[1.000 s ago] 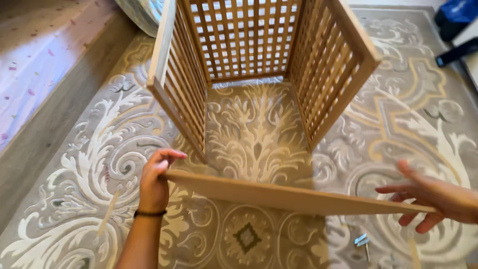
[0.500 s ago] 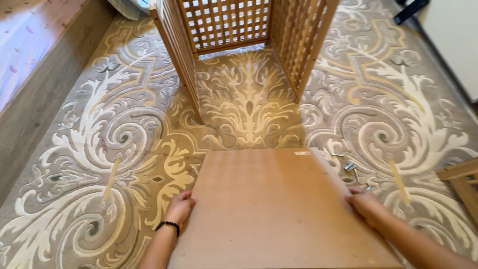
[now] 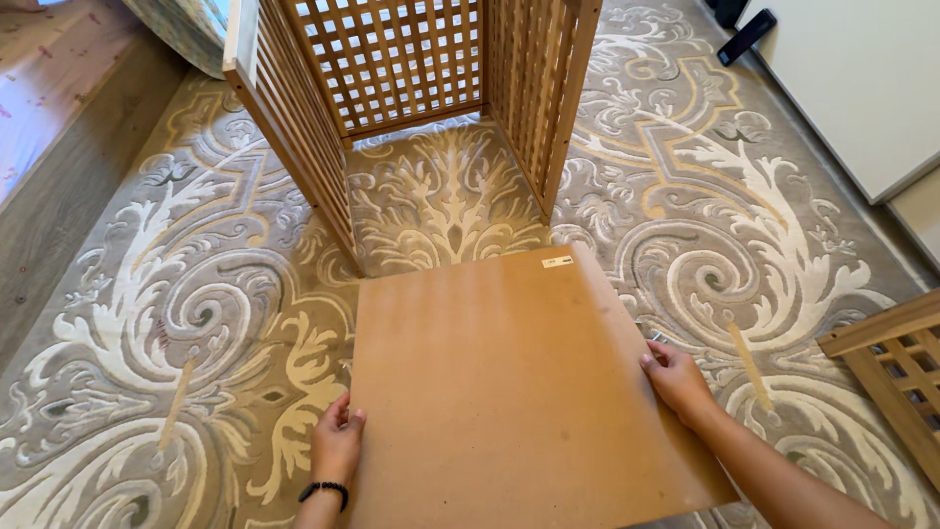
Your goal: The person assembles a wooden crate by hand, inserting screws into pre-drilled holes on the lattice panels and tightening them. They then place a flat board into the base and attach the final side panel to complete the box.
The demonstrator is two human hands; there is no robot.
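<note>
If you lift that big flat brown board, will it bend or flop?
The big flat brown fibreboard panel probably stays fairly stiff: it shows no sag between the left hand and right hand at its edges. It looks thin, so likely light. Its smooth face may slip.

Bare rug [image 3: 196, 323] lies open to the left of the board [image 3: 519, 382], and to its right up to the lattice panel [image 3: 896, 377] at the rug's right edge. Ahead, the three-sided lattice frame [image 3: 411, 88] blocks the way, open only toward the board.
</note>
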